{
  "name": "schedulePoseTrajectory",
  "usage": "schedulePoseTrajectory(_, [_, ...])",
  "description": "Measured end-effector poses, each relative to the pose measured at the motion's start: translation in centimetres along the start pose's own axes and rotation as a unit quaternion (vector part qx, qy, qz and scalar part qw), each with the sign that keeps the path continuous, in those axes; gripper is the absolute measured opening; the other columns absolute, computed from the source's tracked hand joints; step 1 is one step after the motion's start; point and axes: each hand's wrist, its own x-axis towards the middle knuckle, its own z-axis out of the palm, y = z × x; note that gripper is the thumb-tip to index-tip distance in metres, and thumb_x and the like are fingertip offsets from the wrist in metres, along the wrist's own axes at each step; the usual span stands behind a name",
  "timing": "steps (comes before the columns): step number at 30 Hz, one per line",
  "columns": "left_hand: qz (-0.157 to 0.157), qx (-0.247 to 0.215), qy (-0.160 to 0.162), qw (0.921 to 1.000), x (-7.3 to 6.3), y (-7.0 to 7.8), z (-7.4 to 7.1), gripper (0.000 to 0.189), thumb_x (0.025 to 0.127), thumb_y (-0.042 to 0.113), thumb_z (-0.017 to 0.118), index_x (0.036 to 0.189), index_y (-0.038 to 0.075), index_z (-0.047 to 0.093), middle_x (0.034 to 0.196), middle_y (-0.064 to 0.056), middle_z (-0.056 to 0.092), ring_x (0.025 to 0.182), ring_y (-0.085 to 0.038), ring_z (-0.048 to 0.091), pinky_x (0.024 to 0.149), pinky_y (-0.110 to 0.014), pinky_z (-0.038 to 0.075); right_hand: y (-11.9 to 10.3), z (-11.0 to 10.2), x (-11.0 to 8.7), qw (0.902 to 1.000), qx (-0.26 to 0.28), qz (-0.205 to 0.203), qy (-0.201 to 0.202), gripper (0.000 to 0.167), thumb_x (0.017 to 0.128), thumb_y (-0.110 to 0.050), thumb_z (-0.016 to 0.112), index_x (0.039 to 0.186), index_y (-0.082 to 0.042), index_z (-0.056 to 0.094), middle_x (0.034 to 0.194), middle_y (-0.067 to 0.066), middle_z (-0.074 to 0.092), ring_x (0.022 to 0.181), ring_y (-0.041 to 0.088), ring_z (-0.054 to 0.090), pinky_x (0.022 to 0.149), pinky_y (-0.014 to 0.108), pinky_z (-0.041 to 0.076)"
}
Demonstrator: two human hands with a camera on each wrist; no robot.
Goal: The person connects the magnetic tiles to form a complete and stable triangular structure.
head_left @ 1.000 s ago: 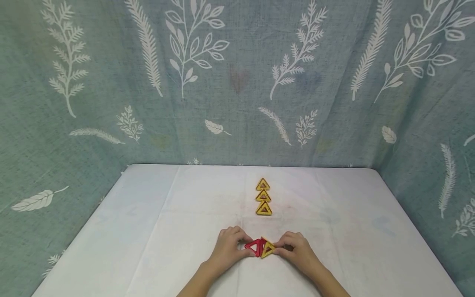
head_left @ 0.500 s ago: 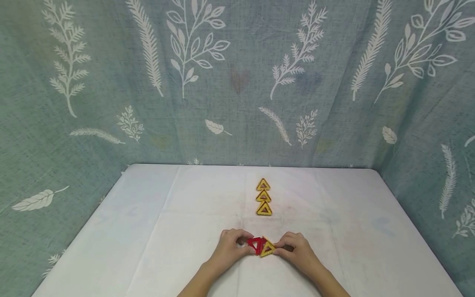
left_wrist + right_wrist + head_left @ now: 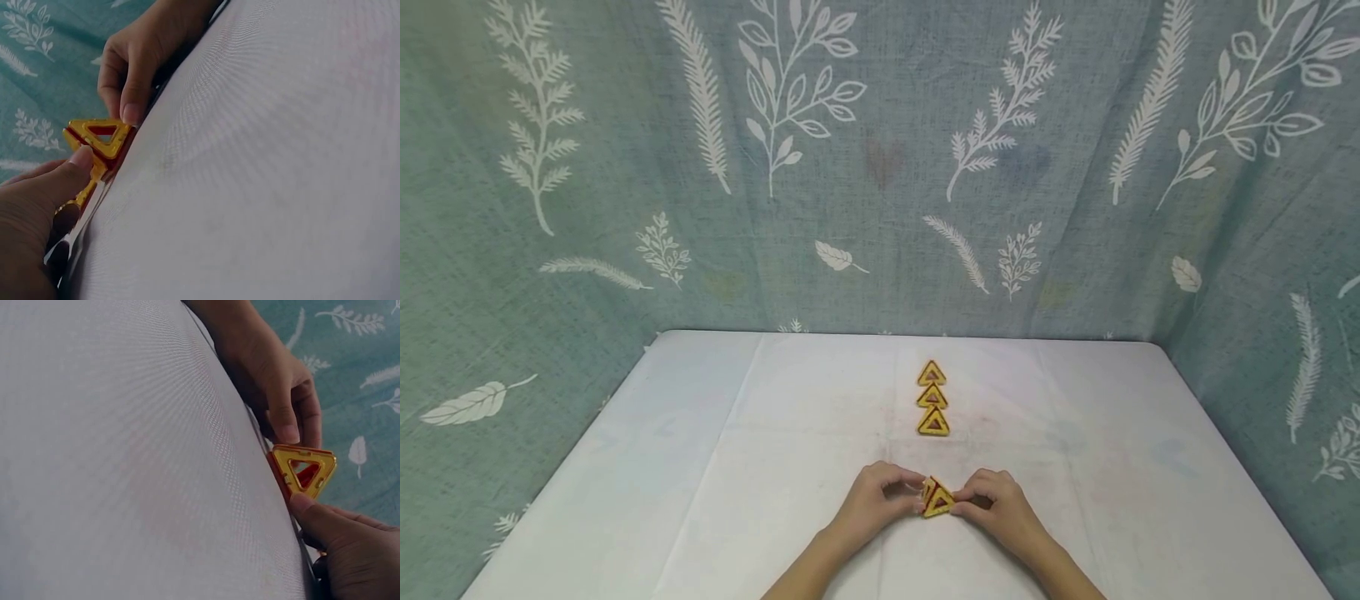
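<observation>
In the head view, two triangular magnetic tiles, yellow on one face and red on the other, meet at an angle near the table's front middle. My left hand (image 3: 880, 500) pinches the left tile (image 3: 927, 492) between thumb and fingers and covers part of it. The right tile (image 3: 938, 503) shows its yellow face and open centre; its right corner is pinched by my right hand (image 3: 998, 508). Up close in the right wrist view, red shows through the opening of the yellow tile (image 3: 286, 464). The left wrist view shows the joined tiles (image 3: 117, 149) between both thumbs.
Three yellow-and-red triangular pieces form a line running away from the hands: a near one (image 3: 934, 431), a middle one (image 3: 932, 404) and a far one (image 3: 932, 381). They stand on a white table (image 3: 760, 492). Leaf-patterned curtain (image 3: 880, 167) encloses the back and sides.
The left tile, earlier showing its red face, has turned up against the right tile and now shows yellow. My left hand has shifted slightly right; the right hand stays nearly still.
</observation>
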Motion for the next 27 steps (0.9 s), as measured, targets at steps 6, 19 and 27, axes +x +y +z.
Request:
schedulePoseTrajectory(6, [0.035,0.097,0.027,0.9943,-0.36,0.02,0.04,0.033,0.067,0.04,0.079,0.095,0.023,0.074,0.085,0.017,0.066,0.08,0.0,0.052,0.08,-0.03,0.037,0.05,0.16,-0.01,1.0,-0.005,-0.001,0.002,0.016,0.066,-0.019,0.083,0.075,-0.024,0.071,0.073,-0.02,0.061,0.063,-0.005,0.043,0.061,0.017,0.032])
schedulePoseTrajectory(19, [0.047,0.182,-0.009,0.9821,-0.71,0.19,0.09,0.029,0.076,0.041,0.073,0.098,0.023,0.074,0.081,0.018,0.057,0.075,0.001,0.043,0.077,-0.027,0.033,-0.31,0.41,0.02,0.9998,-0.013,0.002,0.018,0.016,0.065,-0.019,0.083,0.072,-0.024,0.07,0.071,-0.02,0.06,0.062,-0.005,0.043,0.061,0.018,0.031])
schedulePoseTrajectory(27, [0.061,0.188,0.005,0.9803,-0.27,-0.44,0.13,0.026,0.079,0.036,0.072,0.1,0.02,0.074,0.076,0.019,0.058,0.068,0.003,0.038,0.071,-0.021,0.032,-0.83,0.91,0.61,0.9981,-0.018,0.035,0.048,0.014,0.062,-0.018,0.084,0.071,-0.017,0.073,0.067,-0.016,0.063,0.059,-0.005,0.047,0.058,0.018,0.033])
